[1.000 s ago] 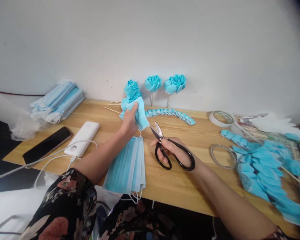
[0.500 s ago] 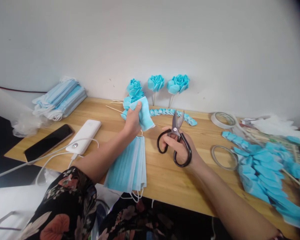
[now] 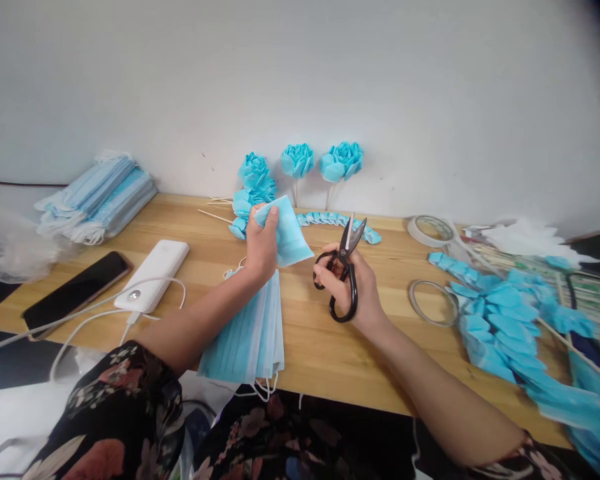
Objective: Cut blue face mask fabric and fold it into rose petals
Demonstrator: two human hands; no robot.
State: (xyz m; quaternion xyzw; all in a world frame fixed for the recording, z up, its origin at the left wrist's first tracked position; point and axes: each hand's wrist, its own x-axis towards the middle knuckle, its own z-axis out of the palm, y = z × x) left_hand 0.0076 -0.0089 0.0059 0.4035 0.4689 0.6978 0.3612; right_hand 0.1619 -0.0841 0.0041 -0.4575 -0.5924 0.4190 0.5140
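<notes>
My left hand (image 3: 261, 247) is closed around a folded piece of light blue mask fabric (image 3: 286, 235), held up above the wooden table (image 3: 330, 347). Beside it on the right, my right hand (image 3: 349, 283) grips black-handled scissors (image 3: 343, 270) with the blades pointing up and slightly apart, close to the fabric's right edge. Under my left wrist lies a stack of blue face masks (image 3: 247, 337) at the table's front edge.
Three blue fabric roses (image 3: 296, 160) lean on the wall with a folded blue strip (image 3: 337, 221) below. Another pile of masks (image 3: 94, 199), a phone (image 3: 75, 290) and a white power bank (image 3: 153, 275) lie left. Tape rolls (image 3: 430, 231) and blue folded pieces (image 3: 505, 320) lie right.
My right hand has turned the scissors from lying flat with blades pointing left to upright, and moved them nearer the fabric. The left hand has kept its hold on the blue piece.
</notes>
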